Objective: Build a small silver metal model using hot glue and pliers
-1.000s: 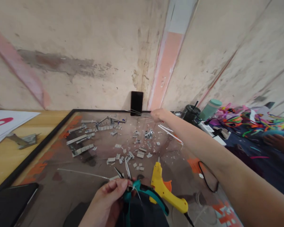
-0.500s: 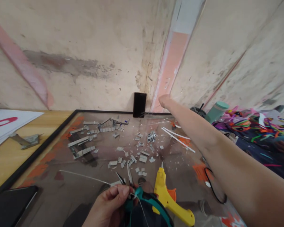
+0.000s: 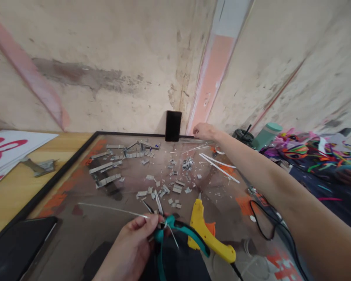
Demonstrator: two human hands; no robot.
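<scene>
My left hand (image 3: 137,238) is closed around needle-nose pliers with teal and black handles (image 3: 191,232), their jaws pointing away from me and slightly apart. Its thumb and finger also pinch a thin whitish strand (image 3: 111,208), which sticks out to the left; a short tail hangs over the pliers. At the far edge of the table, my right hand (image 3: 204,130) reaches down with curled fingers. Thin clear strips (image 3: 197,147) lie just below it; whether the fingers grip one is hidden. A yellow hot glue gun (image 3: 203,230) lies right of the pliers.
Grey cardboard pieces (image 3: 177,189) and joined strips (image 3: 105,168) are scattered over the black-edged tabletop. Two white strips (image 3: 219,168) lie at right. A phone (image 3: 173,126) leans on the wall; a dark device (image 3: 23,246) lies front left. A green bottle (image 3: 266,136) stands near colourful craft items (image 3: 304,152).
My right hand has come down from in front of the wall to the table's far edge. The left hand still holds the pliers and strand, and the view has shifted slightly.
</scene>
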